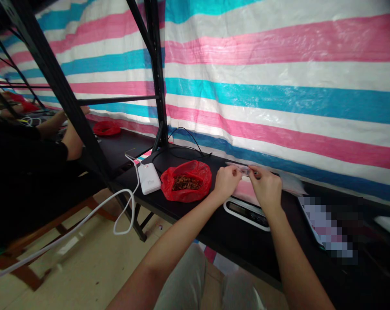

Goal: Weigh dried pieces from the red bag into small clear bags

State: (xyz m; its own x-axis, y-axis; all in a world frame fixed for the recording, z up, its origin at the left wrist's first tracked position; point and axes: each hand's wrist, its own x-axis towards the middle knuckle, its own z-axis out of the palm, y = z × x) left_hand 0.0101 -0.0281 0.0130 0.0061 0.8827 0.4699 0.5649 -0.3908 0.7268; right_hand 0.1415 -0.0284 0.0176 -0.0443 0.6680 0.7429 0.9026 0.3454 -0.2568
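Each grip is pinched shut on the top edge of a thin clear pouch (246,171), left hand (225,181) and right hand (266,188) close together. The pouch is held above a smooth white scale (246,213) near the black surface's (240,237) near edge. A crinkled red bag (182,196) lies just left, and a striped woven tarp (279,107) hangs close behind.

the left hand (225,183) and right hand (268,189) are bare, arms uncovered past the elbows; light grey trousers (188,275) show at the near edge.

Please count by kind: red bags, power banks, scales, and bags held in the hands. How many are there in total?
Red bags: 2
Power bank: 1
Scale: 1
Held clear bag: 1
Total: 5
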